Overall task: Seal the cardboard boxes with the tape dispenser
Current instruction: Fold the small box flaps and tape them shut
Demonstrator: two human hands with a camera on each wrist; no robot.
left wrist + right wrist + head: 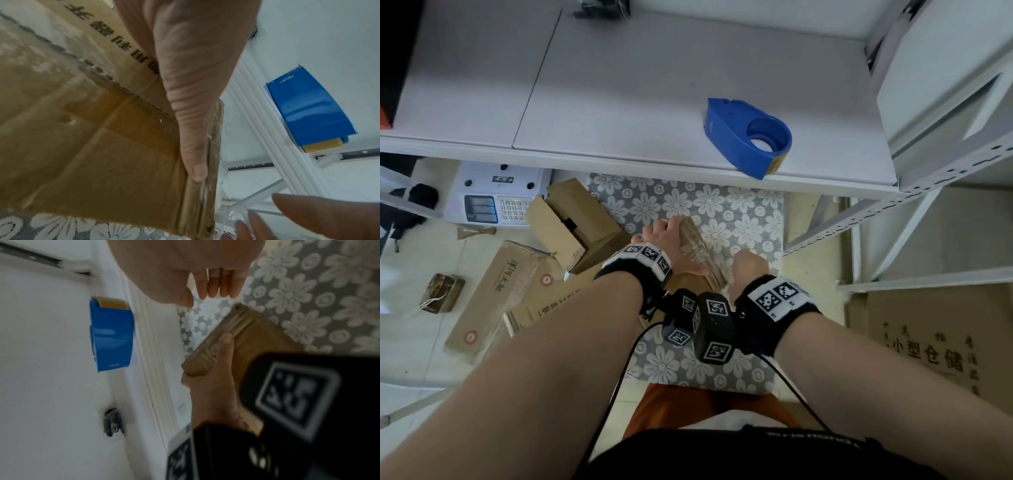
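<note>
White and pale grey, the bench (619, 102) fills the upper half of the head view, with white slotted shelving (893, 219) at about 3 o'clock. Near the bench's front edge, at about 1 o'clock from the hands, sits the blue tape dispenser (746, 135), a strip of yellowish-brown tape showing at its low end, which overhangs the edge slightly. It lies well apart from both hands.

Below the bench, over a grey mat with white flowers (736, 216), the left hand (666, 236) holds a flattened cardboard box (693, 240). The left wrist view shows the thumb (193, 146) pressed along the box's taped, wrinkled edge, with printed black characters and a corrugated flap edge on the brown face. The box looks worn, with clear tape over its seams. The right hand (748, 270) hovers just beside the box at its 4 o'clock, fingers straight and together in the right wrist view, gripping nothing.

On the tiled floor at 9 o'clock lie an open cardboard box (575, 222), a flat carton with red round marks (493, 298), a small brown bundle (441, 293), and a white electronic scale with a keypad (496, 195). A large printed cardboard sheet (935, 342) lies at 4 o'clock.
</note>
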